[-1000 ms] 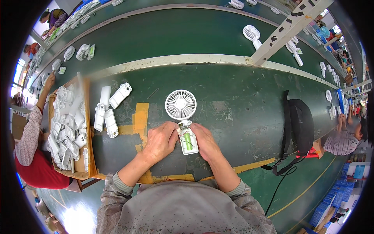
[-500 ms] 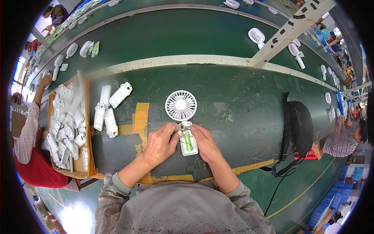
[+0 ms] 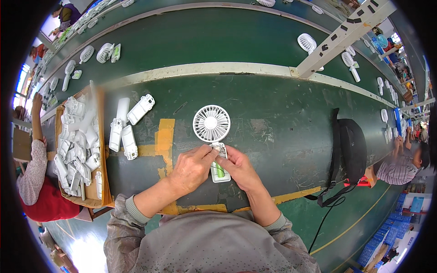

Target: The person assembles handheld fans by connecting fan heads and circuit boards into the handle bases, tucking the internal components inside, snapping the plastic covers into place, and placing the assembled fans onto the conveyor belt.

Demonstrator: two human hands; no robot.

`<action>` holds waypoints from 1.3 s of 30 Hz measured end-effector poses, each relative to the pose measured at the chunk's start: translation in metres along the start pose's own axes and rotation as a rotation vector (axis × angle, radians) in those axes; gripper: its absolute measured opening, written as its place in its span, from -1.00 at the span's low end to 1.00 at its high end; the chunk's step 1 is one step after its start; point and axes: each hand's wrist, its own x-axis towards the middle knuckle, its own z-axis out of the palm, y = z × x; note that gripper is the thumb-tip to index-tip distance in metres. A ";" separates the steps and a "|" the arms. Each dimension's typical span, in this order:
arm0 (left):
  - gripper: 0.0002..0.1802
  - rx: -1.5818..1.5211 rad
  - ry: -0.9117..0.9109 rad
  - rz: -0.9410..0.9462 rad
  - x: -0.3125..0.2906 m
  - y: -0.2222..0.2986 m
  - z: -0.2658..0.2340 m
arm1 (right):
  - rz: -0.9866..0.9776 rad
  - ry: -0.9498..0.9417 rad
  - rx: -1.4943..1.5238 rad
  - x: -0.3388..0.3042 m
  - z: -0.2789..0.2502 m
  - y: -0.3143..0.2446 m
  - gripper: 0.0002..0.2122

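Handling a white fan (image 3: 211,123) on the green worktop (image 3: 282,150), with round slatted head and opened handle (image 3: 221,179) showing a green battery (image 3: 220,171). Touching the handle's top with a nearly closed left grip (image 3: 189,169), exact hold hidden; clasping its edge with the right grip (image 3: 244,173), thumb over the opening. Leftward, loose white casings (image 3: 141,109) and a cardboard box (image 3: 106,187) heaped with more; rightward, a black bag (image 3: 353,145). Beyond, a slanting metal post (image 3: 342,40) partly covering another fan (image 3: 307,42).

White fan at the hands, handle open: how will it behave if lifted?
The white fan should stay stiff, its head and handle looking like rigid plastic. The thin grille slats look fragile, so squeezing there may flex them. The green cell probably adds weight at the handle end.
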 end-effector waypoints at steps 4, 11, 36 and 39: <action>-0.67 0.043 -0.065 0.023 0.003 0.002 -0.002 | -0.020 0.035 -0.040 -0.001 0.004 -0.001 -0.69; -0.71 0.081 -0.226 0.052 0.011 0.005 -0.008 | -0.059 0.049 -0.164 -0.003 0.008 0.002 -0.69; -0.91 -0.171 0.088 -0.457 -0.014 0.013 0.009 | 0.023 0.181 0.138 0.006 0.014 0.001 -0.77; -0.91 0.003 0.121 -0.313 -0.014 0.020 0.011 | 0.005 0.179 0.138 0.008 0.013 0.006 -0.78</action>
